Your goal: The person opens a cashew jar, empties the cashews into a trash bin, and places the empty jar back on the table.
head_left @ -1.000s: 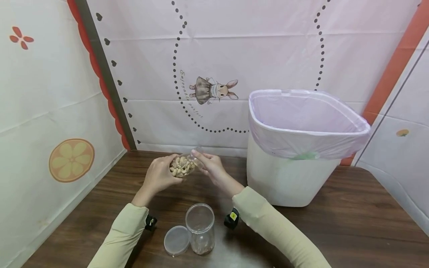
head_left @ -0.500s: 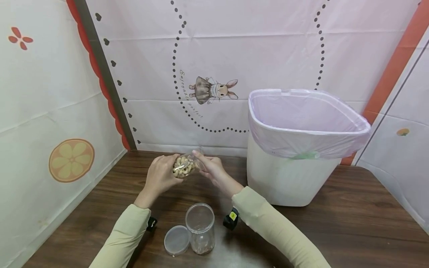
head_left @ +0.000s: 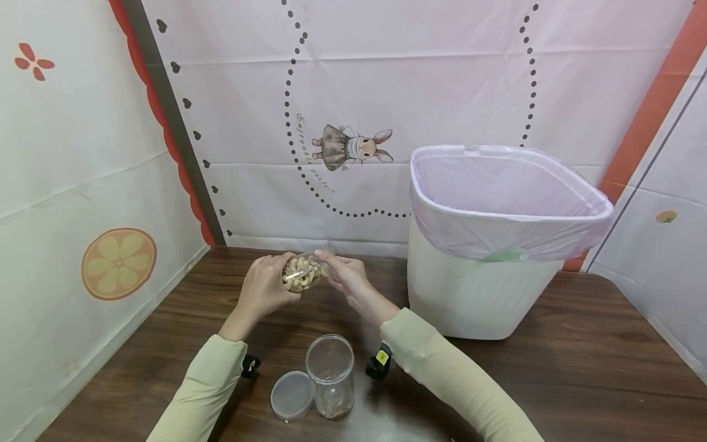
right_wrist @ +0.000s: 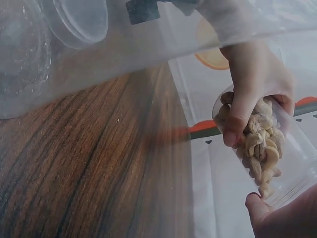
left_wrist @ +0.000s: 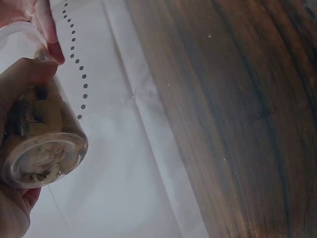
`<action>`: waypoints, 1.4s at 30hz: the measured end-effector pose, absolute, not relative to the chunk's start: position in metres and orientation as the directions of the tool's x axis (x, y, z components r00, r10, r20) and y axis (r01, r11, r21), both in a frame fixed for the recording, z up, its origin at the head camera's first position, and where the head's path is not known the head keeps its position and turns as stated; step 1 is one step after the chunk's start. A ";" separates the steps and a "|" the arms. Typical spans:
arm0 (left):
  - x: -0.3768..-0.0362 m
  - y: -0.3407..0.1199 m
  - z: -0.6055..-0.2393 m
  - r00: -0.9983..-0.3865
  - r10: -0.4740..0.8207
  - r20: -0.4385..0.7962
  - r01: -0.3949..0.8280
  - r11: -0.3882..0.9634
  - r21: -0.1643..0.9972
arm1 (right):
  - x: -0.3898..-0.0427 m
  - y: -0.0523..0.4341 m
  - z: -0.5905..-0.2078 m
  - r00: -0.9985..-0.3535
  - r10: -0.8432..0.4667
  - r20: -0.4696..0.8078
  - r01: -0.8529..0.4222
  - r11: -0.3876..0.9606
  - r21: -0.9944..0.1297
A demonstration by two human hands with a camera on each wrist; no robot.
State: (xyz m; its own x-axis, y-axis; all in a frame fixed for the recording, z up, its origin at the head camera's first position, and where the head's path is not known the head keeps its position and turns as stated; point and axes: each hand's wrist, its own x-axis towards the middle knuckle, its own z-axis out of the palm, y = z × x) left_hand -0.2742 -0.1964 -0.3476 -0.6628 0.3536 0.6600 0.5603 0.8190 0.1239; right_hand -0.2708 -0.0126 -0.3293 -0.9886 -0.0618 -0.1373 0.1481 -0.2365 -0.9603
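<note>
Little has shifted: left hand [head_left: 265, 282] curls round the jar [right_wrist: 293, 153], right hand [head_left: 349, 277] apparently grips it too, so the nuts [right_wrist: 260, 141] stay between them.

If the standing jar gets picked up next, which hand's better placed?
Probably the right hand: it's only at the mouth end of the cashew jar, while the left hand wraps the body near the base. The standing jar looks about equally reachable.

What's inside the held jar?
Nuts show through the held jar. The left hand, wrapped round it, covers part of the jar; what lies behind that hand can't be seen.
</note>
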 end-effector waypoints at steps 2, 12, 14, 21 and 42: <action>-0.275 -0.197 -0.347 -0.666 0.356 0.656 0.563 0.816 0.129 | -0.270 -0.013 -0.330 -0.988 -0.064 -0.139 0.151 -0.237 -0.960; -0.276 -0.197 -0.347 -0.686 0.363 0.630 0.567 0.810 0.151 | -0.269 -0.011 -0.336 -0.988 -0.067 -0.139 0.151 -0.250 -0.956; -0.276 -0.198 -0.348 -0.693 0.364 0.622 0.568 0.807 0.162 | -0.268 -0.011 -0.337 -0.989 -0.067 -0.133 0.146 -0.254 -0.956; -0.276 -0.200 -0.350 -0.734 0.343 0.586 0.553 0.803 0.223 | -0.267 -0.014 -0.342 -0.995 -0.051 -0.084 0.094 -0.231 -0.968; -0.274 -0.191 -0.347 -0.511 0.379 0.771 0.570 0.821 -0.026 | -0.275 -0.017 -0.328 -0.985 -0.079 -0.153 0.172 -0.365 -0.915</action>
State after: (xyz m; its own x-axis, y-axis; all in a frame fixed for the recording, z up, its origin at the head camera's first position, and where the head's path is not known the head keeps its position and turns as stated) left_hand -0.2736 -0.1910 -0.3466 -0.5112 0.3788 0.7715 0.5698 0.8214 -0.0257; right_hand -0.2748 -0.0167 -0.3282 -0.9850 -0.0789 -0.1533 0.1716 -0.3652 -0.9150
